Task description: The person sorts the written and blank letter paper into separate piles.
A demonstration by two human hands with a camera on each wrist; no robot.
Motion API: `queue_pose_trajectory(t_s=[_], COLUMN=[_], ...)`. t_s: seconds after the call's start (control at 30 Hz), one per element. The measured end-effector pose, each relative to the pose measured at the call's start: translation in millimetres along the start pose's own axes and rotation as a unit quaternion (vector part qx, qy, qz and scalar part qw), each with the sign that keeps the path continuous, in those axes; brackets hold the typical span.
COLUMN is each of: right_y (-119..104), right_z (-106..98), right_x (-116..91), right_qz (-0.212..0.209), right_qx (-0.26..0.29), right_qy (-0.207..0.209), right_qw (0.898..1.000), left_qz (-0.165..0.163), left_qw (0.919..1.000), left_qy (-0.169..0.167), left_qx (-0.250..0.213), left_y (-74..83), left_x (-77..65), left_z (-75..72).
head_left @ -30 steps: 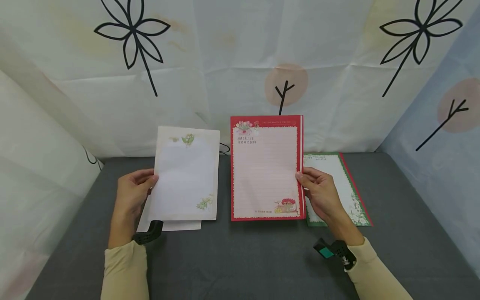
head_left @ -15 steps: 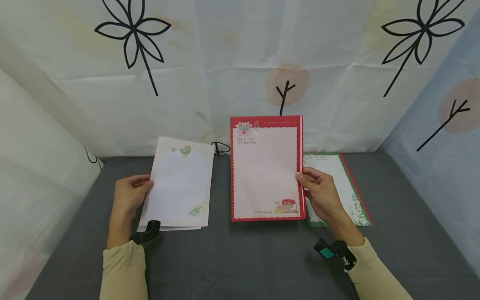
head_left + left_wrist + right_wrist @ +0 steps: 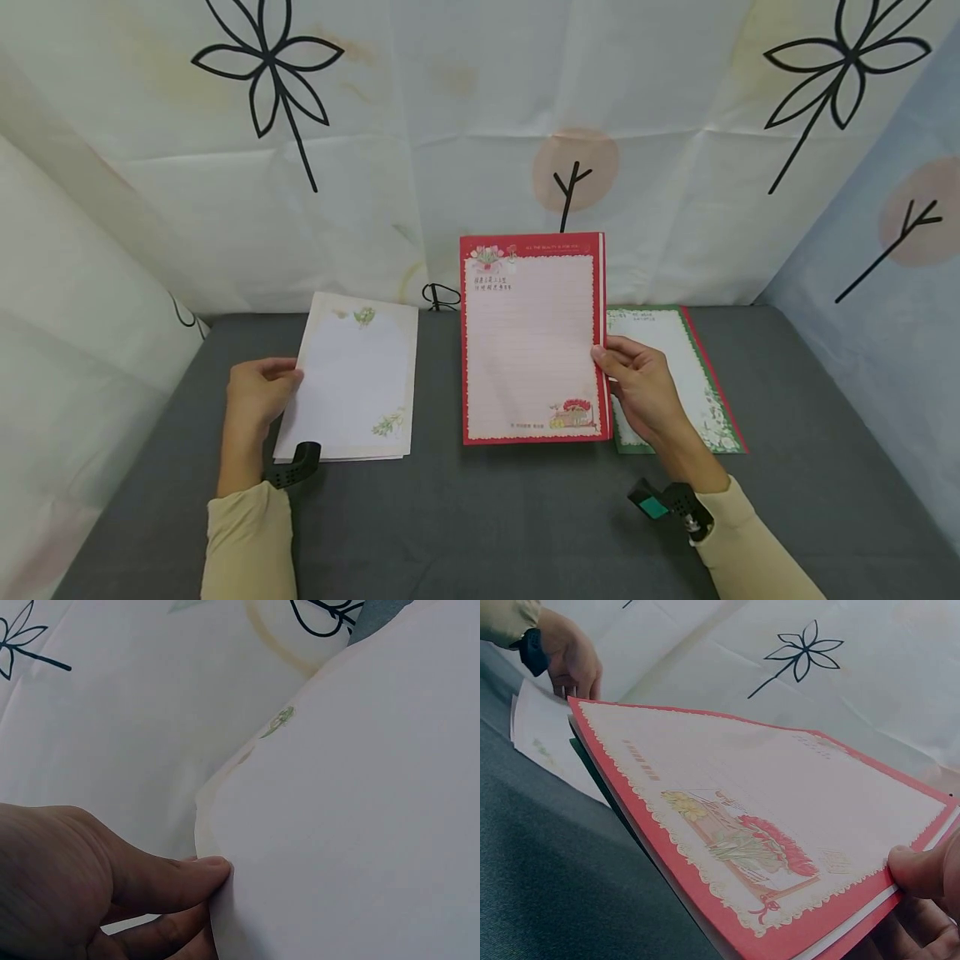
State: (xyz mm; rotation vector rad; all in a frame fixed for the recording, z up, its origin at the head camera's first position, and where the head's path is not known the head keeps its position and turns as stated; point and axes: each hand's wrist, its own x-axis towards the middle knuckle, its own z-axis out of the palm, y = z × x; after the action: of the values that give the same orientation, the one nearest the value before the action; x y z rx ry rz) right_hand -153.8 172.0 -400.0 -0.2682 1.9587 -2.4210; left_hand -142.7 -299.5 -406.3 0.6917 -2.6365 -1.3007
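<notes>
On the left, a white letter paper [image 3: 352, 375] with green leaf prints lies over another white sheet on the dark cloth. My left hand [image 3: 262, 392] pinches its left edge, thumb on top and fingers beneath, as the left wrist view shows. My right hand [image 3: 641, 379] grips the right edge of a red-bordered writing pad [image 3: 534, 342] and holds it up, tilted toward me. Its thumb [image 3: 919, 871] presses the top face while the fingers curl underneath. Lines, flowers and a few handwritten-looking characters are printed on the pad.
A green-bordered writing pad [image 3: 675, 375] with a red right edge lies behind my right hand, partly covered. Black cord [image 3: 441, 297] shows at the table's back edge. White printed curtains [image 3: 450, 108] rise behind the dark grey tablecloth [image 3: 465, 525].
My left hand has lowered the white letter paper down and slightly left, onto the sheet beneath, so that sheet is now almost covered. The right hand and the red pad have stayed nearly still.
</notes>
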Motion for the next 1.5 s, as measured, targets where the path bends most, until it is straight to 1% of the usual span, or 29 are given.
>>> queue_pose_trajectory(t_s=[0.37,0.6,0.83,1.0,1.2,1.37,1.5], right_y=[1,1,1,1,0,0,0], right_z=[0,0,0,1,2,2,2], right_x=[0,-1,-1,-1,-1,-1,-1], right_qz=[-0.004,-0.006,-0.002,0.003,0.005,0.005,0.004], right_qx=[0.005,0.003,0.004,0.002,0.001,0.001,0.003], right_qy=[-0.012,-0.016,-0.017,-0.013,-0.009,-0.008,-0.008], right_qw=[1.000,1.000,1.000,1.000,1.000,1.000,1.000], left_qz=[-0.007,-0.003,-0.015,-0.015,0.016,0.042,0.073], left_qw=[0.9997,0.9988,0.9963,0.9962,0.9975,0.9982,0.9969], left_qy=[0.014,0.035,0.066,0.067,0.056,0.041,0.027], left_qx=[0.021,0.034,0.052,0.053,0.041,0.013,-0.010], left_y=[-1.1,-4.3,-3.0,-0.6,4.1,13.0,22.0], left_x=[-2.2,-1.8,-1.6,-3.0,-2.5,-3.0,-7.2], left_z=[0.2,0.5,0.1,1.2,3.7,6.8,8.0])
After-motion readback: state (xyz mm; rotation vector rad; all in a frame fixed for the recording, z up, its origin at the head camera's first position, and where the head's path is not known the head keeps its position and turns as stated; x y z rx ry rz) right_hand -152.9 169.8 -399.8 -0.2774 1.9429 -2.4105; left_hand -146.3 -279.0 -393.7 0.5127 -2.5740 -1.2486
